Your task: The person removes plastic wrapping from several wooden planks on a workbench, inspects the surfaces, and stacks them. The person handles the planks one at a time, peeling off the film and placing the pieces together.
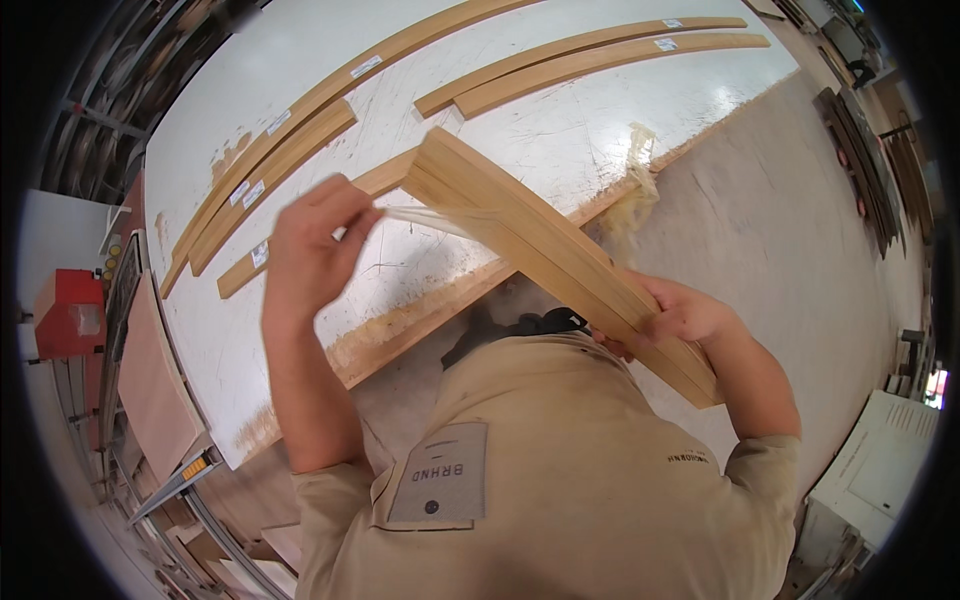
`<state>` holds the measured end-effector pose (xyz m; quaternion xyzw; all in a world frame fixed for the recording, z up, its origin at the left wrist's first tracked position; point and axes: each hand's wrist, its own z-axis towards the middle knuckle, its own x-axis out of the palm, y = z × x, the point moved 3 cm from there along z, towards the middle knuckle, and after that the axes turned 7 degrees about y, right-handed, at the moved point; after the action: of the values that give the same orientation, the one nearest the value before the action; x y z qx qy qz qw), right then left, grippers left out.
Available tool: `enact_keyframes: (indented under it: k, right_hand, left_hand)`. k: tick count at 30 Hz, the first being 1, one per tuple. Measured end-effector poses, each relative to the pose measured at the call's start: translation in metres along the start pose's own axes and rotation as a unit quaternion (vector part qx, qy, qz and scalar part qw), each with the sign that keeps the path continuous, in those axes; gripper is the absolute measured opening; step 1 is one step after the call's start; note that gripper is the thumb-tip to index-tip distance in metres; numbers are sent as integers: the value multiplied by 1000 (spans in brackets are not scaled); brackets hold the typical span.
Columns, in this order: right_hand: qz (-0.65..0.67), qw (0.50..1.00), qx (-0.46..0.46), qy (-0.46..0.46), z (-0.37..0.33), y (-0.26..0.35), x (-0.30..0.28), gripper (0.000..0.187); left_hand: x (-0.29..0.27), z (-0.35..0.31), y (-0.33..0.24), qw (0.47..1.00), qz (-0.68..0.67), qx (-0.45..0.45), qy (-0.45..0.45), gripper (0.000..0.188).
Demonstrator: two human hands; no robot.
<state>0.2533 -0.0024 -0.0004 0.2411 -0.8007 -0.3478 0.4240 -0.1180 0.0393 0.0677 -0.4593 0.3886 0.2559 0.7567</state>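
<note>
A bundle of light-brown wooden strips (540,235) slants from over the worktable to in front of my body, the strips lying flat against each other. Near its lower end my right hand (685,310) is wrapped around it. My left hand (325,235) is closed in a pinch on a thin translucent plastic film (435,217). Pulled taut, the film runs from those fingers to the side of the bundle. A crumpled clump of yellowish film (632,195) hangs over the table's edge.
The white, scratched worktable (390,270) has a worn wooden edge. Several labelled wooden strips (300,125) lie along its left and far side, with a pair of strips (600,60) at the far right. A red box (72,310) stands left, a white cabinet (875,465) right.
</note>
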Motion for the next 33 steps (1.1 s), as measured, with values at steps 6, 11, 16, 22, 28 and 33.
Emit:
enact_keyframes:
  k: [6, 11, 16, 22, 28, 33]
  right_hand:
    - [38, 999, 8, 29, -23, -8, 2, 73]
    - [51, 998, 30, 34, -42, -19, 6, 71]
    - [-62, 997, 38, -20, -63, -8, 13, 68]
    - [-299, 951, 42, -68, -79, -3, 19, 73]
    - [-640, 713, -50, -282, -61, -4, 35, 80]
    - [-686, 635, -51, -351, -27, -13, 36, 80]
  left_hand:
    - [-50, 5, 21, 998, 57, 16, -24, 11]
    - [-87, 10, 50, 997, 68, 27, 2, 10]
    - [-96, 14, 58, 995, 87, 49, -5, 9]
    - [-110, 12, 71, 990, 124, 50, -39, 8]
    - [-76, 18, 61, 960, 29, 120, -253, 7]
    - [36, 34, 0, 820, -483, 216, -217, 28]
